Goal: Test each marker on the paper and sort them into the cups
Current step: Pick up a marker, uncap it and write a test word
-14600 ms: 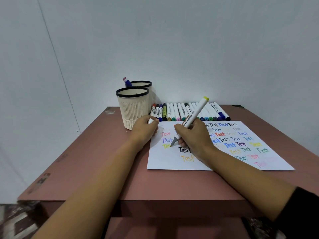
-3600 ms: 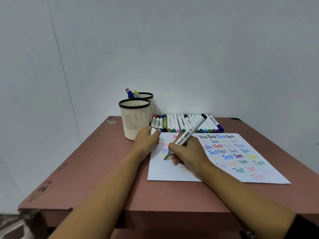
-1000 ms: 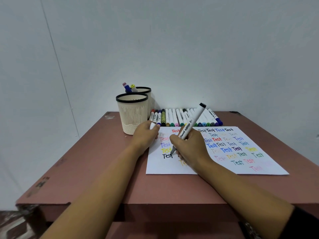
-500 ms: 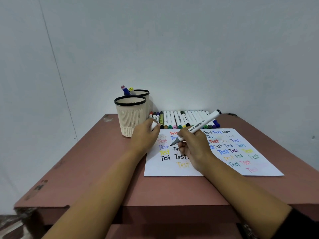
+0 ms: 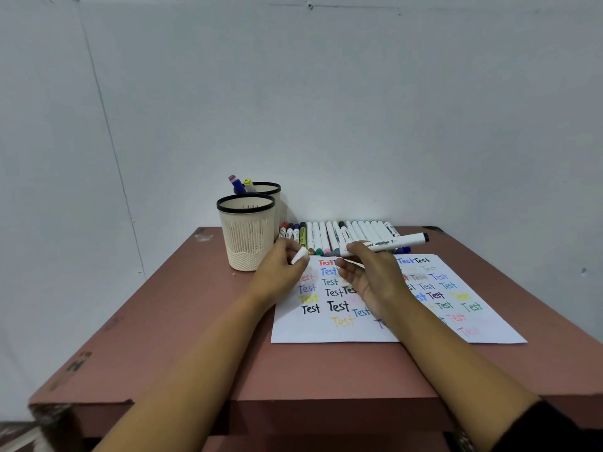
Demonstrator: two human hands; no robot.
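Right hand [image 5: 372, 278] pinches marker [image 5: 391, 243] lying crosswise, tip aimed left at cap [image 5: 299, 256] (left hand [image 5: 277, 272] pinching it) — just beside.

One view only: head-worn, wide-angle. The scene is viewed from behind and above the hands, facing forward and slightly down. The forearms [image 5: 212, 370] are seen entering from the bottom edge. The left hand [image 5: 280, 270] and right hand [image 5: 373, 277] are framed close, just below centre. The wall [image 5: 326, 109] beyond the hands fills the upper half. The near edge of the table [image 5: 195, 321] is seen below the wrists.
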